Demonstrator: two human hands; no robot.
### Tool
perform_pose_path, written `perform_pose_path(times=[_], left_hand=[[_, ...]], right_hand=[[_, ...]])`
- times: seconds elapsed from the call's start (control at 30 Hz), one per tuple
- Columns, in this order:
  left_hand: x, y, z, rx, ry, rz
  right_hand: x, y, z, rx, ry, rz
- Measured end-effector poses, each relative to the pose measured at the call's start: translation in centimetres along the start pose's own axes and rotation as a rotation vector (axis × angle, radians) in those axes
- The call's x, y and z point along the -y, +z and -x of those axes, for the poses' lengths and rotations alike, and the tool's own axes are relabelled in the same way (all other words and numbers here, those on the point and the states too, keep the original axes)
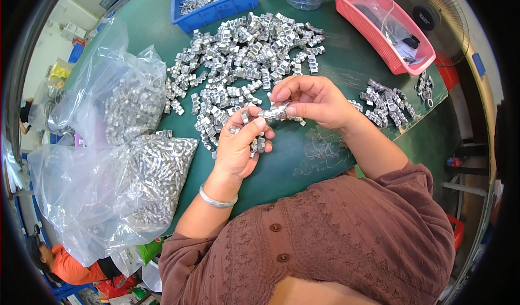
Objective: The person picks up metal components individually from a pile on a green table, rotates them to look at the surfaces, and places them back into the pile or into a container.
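Green worktop [325,159] is pretty crowded: big heap of metal clips [244,50] at 12 o'clock of the hands, a blue bin [216,10] behind it, a pink basket [379,26] at 1 o'clock, a smaller pile of clips [384,104] at 3, and clear bags [124,164] stuffed with shiny parts at 9. Both hands meet near the middle, left hand [238,148] and right hand [314,102] pinching one small shiny metal clip [273,111] between fingertips, just above the worktop. More clips sit in the left palm, mostly hidden. Can't make out the clip's exact shape.
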State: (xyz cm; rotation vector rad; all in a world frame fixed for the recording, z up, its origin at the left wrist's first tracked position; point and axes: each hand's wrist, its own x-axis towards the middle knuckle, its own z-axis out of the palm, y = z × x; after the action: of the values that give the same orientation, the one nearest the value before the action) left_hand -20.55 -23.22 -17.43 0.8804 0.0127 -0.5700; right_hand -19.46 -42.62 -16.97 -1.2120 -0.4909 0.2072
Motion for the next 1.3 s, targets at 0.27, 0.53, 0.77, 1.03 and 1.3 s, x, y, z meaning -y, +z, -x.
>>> perform_pose_path(times=[0.27, 0.53, 0.77, 1.03, 1.3], left_hand=[[-0.01, -0.68, -0.18, 0.007, -0.122, 0.187], [-0.21, -0.77, -0.22, -0.001, -0.168, 0.255], [-0.05, -0.51, -0.17, -0.024, -0.15, 0.248], [-0.02, -0.45, -0.05, -0.052, -0.14, 0.221], [0.32, -0.48, 0.06, -0.05, -0.148, 0.182]], right_hand=[[0.19, 0.09, 0.04, -0.01, 0.141, -0.103], [0.44, 0.18, 0.0, -0.031, 0.25, -0.121], [0.28, -0.03, 0.11, -0.038, 0.228, -0.181], [0.63, 0.22, 0.12, -0.079, 0.25, -0.192], [0.39, 0.57, 0.12, -0.132, 0.159, -0.111]])
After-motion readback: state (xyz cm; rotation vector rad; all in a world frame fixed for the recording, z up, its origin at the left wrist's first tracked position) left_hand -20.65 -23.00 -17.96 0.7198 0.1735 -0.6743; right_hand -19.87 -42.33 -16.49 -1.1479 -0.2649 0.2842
